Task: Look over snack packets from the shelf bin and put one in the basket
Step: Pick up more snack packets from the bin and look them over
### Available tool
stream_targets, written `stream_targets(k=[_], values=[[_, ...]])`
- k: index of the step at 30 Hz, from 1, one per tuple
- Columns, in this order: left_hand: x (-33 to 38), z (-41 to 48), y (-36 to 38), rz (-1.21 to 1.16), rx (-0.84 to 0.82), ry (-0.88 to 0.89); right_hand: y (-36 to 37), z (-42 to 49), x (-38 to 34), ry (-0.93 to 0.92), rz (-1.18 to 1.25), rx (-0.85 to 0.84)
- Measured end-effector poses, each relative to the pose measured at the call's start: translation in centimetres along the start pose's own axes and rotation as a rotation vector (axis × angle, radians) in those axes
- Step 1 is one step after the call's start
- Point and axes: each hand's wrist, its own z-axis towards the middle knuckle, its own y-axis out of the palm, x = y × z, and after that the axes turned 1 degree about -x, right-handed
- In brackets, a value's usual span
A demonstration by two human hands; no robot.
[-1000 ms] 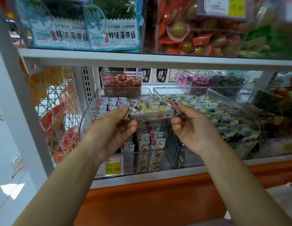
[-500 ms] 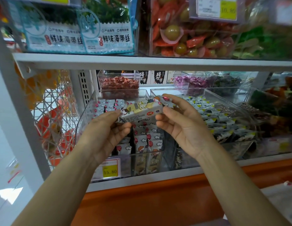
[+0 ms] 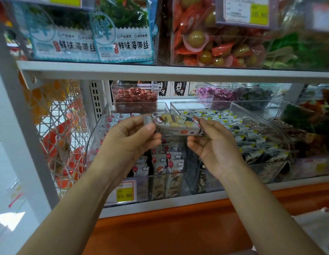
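On my screen I see both hands raised in front of the shelf, with one snack packet (image 3: 176,125) between them, almost level and with its printed face toward the camera. The left hand (image 3: 130,142) pinches the packet's 9 o'clock end between thumb and forefinger. The right hand (image 3: 213,150) pinches the 3 o'clock end in the same way, and its other fingers are loosely curled under it. The packet is in the air, above the clear shelf bin (image 3: 97,137), which lies at 6 o'clock from it and has rows of similar packets standing inside.

A yellow price label (image 3: 124,195) showing 15.80 is on the bin's front, at 7 o'clock from the packet. At 4 o'clock is a second clear bin (image 3: 270,124) with white and dark packets. At 11 o'clock, behind, stands a small clear box of red sweets (image 3: 135,97), and on the upper shelf are seaweed packs (image 3: 123,34). At 9 o'clock a white wire rack (image 3: 57,126) hangs beside the shelf.
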Motion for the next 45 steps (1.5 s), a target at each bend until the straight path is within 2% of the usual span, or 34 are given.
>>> stream_targets(k=[13,19,28,34,45], values=[[-0.5,0.0,0.2,0.088,0.050,0.115,0.2,0.0,0.0,0.090,0.051,0.076],[-0.7,0.2,0.0,0.276,0.116,0.205,0.1,0.1,0.1,0.119,0.042,0.045],[-0.9,0.5,-0.4,0.123,0.207,0.110,0.4,-0.2,-0.2,0.147,0.126,-0.044],[-1.0,0.6,-0.5,0.041,0.227,0.052,0.5,-0.5,-0.3,0.048,0.062,-0.144],[-1.3,0.5,-0.4,0.082,0.177,0.014,0.7,-0.5,-0.2,0.036,0.055,-0.061]])
